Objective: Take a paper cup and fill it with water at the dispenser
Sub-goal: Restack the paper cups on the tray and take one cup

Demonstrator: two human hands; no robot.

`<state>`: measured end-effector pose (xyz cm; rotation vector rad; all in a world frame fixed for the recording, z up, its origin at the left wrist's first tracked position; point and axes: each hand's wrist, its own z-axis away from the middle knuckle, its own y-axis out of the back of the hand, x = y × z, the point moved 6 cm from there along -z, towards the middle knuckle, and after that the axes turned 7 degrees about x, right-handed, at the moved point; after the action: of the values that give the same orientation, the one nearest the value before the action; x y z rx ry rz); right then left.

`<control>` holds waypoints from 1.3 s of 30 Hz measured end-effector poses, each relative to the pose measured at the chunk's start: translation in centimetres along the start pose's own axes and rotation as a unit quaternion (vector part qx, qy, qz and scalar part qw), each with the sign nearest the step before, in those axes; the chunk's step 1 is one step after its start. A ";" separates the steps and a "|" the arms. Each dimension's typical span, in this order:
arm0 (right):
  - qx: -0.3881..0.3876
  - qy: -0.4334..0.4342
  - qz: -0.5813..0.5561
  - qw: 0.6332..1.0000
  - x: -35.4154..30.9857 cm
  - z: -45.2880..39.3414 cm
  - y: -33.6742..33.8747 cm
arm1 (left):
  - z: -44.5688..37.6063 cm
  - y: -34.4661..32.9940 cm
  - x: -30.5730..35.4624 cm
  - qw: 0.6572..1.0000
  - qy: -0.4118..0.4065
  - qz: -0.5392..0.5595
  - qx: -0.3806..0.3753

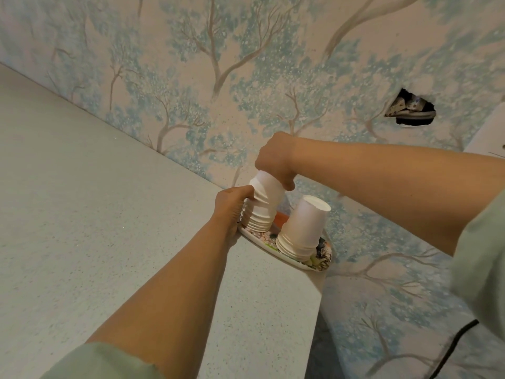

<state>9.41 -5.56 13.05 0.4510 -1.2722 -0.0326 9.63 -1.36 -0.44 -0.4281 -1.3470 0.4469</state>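
Both arms reach forward, bare from the pushed-up pale green sleeves [103, 361] to the wrists. The left hand [232, 207] comes in from below, palm turned inward, thumb up and fingers curled around the side of a cup stack [263, 203]. The right forearm crosses in from the right, wrist bent down; the right hand [276, 161] sits above the left, knuckles up, fingers closed over the top cup.

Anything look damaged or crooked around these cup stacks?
Yes. The wallpapered wall has a ragged hole up at the right, exposing debris inside. The cup stack gripped by both hands, left hand low and right hand on top, leans away from the upright second stack.
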 end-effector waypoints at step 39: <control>0.148 -0.325 -0.396 0.846 8.8 9.2 -0.8 | 1.5 -1.3 1.3 0.866 -0.276 -0.417 -0.017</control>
<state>3.79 -11.46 22.88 1.2968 -1.6732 -0.7545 8.45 -1.73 1.60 0.3091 -1.9389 -0.2086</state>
